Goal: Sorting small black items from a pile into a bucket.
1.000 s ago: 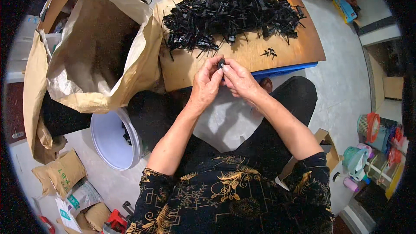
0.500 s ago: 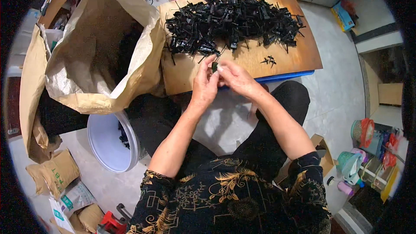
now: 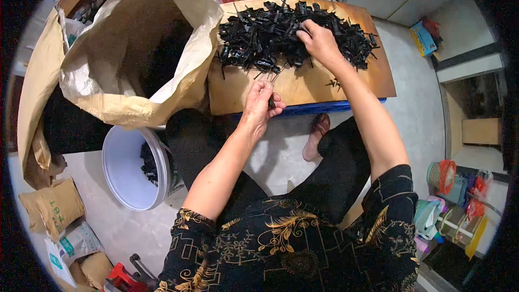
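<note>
A wide heap of black plastic parts (image 3: 254,35), many with thin stems, covers the far part of a wooden board (image 3: 232,94). My left hand (image 3: 259,105) is closed near the board's front edge, its fingers curled round a small black plastic part (image 3: 271,103). Thin stems stick up just beyond its knuckles. Over the heap's right half, my right hand (image 3: 323,46) has its fingers pinched together. Whatever lies between those fingertips is hidden. Beside my right forearm, a few small black stems (image 3: 333,83) lie apart from the heap, partly covered.
At the left stands a large open paper sack (image 3: 89,84) with a pale lining. Below it, a white bucket (image 3: 111,167) lies tilted with black parts inside. A blue edge (image 3: 324,108) shows under the board. Baskets and bags (image 3: 440,176) crowd the far right.
My right hand has left my left hand and moved up and right onto the heap. The left hand has stayed near the board's edge with the black part. The whole view has shifted slightly.
</note>
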{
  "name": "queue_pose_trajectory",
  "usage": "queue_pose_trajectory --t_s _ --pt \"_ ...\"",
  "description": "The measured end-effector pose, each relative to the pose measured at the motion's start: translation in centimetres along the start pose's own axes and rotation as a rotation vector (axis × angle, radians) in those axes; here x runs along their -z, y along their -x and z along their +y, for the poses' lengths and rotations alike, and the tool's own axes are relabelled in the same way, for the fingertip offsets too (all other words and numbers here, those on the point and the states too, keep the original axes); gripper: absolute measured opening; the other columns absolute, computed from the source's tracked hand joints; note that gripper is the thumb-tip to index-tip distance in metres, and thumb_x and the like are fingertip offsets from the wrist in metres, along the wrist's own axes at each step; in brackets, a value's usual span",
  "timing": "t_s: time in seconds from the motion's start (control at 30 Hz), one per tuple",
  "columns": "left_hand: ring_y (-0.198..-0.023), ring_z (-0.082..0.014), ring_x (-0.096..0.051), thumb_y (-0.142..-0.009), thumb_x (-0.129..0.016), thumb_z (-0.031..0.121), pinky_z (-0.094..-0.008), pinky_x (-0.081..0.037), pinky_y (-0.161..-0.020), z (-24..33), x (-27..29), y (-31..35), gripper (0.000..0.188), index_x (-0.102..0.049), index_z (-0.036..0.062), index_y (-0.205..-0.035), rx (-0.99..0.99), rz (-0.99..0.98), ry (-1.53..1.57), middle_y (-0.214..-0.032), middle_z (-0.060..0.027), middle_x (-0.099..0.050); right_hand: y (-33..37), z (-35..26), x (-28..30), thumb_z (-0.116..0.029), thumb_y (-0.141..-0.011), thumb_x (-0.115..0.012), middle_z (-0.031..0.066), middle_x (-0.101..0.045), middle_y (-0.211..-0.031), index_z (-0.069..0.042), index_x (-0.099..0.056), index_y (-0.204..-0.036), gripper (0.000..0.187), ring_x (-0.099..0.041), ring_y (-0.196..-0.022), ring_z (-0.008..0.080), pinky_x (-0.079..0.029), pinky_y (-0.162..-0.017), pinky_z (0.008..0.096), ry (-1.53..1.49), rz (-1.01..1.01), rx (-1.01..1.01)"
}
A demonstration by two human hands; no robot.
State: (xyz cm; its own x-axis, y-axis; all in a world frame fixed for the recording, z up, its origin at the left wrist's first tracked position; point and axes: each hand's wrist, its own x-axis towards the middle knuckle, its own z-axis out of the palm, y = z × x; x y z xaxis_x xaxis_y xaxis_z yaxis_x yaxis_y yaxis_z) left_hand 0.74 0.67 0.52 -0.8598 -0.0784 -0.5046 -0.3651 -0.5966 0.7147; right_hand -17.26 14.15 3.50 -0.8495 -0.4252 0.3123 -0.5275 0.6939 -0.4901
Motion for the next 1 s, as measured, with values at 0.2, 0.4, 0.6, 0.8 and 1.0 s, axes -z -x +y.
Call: queue_pose_trajectory --t_s 0.2,0.4,0.6,0.8,1.0 --pt "-0.059 -0.0142 -0.057 -0.092 -0.045 0.025 -0.0239 -0.048 -0.051 -1.4 0.4 -1.0 0.014 -0.041 0.0117 -0.092 0.040 -0.045 0.073 -0.072 -0.0035 -0.052 5.3 -0.4 -1.2 -0.021 -0.081 -0.058 0.0210 -0.059 -0.077 -0.003 -0.054 -0.090 0.020 -0.056 -0.076 0.0392 -0.045 -0.061 0.0430 -0.026 -0.074 0.008" --pt "-0.066 -0.0182 -0.056 -0.088 -0.046 0.013 -0.0271 -0.048 -0.056 -2.1 -0.3 -1.8 0.005 -0.043 0.0099 -0.090 0.113 -0.048 0.039 -0.074 -0.0050 -0.051 6.1 1.1 -1.2 -0.026 -0.086 -0.053 0.0064 -0.054 -0.058 -0.002 -0.055 -0.085 0.024 -0.051 -0.051 0.0141 -0.042 -0.050 0.0280 -0.506 -0.068 -0.288" --pt "-0.057 -0.0124 -0.054 -0.078 -0.046 0.004 -0.0211 -0.042 -0.045 -2.2 -0.4 -2.1 0.016 -0.046 0.0065 -0.094 0.036 -0.045 -0.007 -0.072 -0.0040 -0.052 6.3 1.1 0.6 -0.027 -0.089 -0.051 -0.0049 -0.048 -0.057 -0.011 -0.056 -0.081 0.019 -0.034 -0.041 0.0029 -0.026 -0.037 0.0196 -1.049 -0.088 -0.677" --pt "-0.052 -0.0083 -0.050 -0.077 -0.049 0.004 -0.0187 -0.036 -0.039 -0.8 -1.4 -1.6 0.026 -0.047 0.0010 -0.102 -0.075 -0.119 -0.103 -0.074 -0.0048 -0.053 6.6 2.3 0.3 -0.031 -0.087 -0.053 -0.0043 -0.045 -0.053 -0.009 -0.052 -0.074 0.025 -0.037 -0.041 0.0044 -0.027 -0.037 0.0202 -0.548 0.052 -0.469" --pt "-0.056 -0.0072 -0.050 -0.088 -0.051 0.020 -0.0182 -0.036 -0.041 -1.0 -1.4 -1.4 0.035 -0.046 0.0009 -0.116 -0.098 -0.211 -0.185 -0.083 -0.0054 -0.057 6.7 1.5 1.4 -0.031 -0.086 -0.053 -0.0035 -0.043 -0.052 -0.009 -0.050 -0.067 0.029 -0.035 -0.040 0.0064 -0.026 -0.035 0.0239 -0.594 -0.096 -0.645"
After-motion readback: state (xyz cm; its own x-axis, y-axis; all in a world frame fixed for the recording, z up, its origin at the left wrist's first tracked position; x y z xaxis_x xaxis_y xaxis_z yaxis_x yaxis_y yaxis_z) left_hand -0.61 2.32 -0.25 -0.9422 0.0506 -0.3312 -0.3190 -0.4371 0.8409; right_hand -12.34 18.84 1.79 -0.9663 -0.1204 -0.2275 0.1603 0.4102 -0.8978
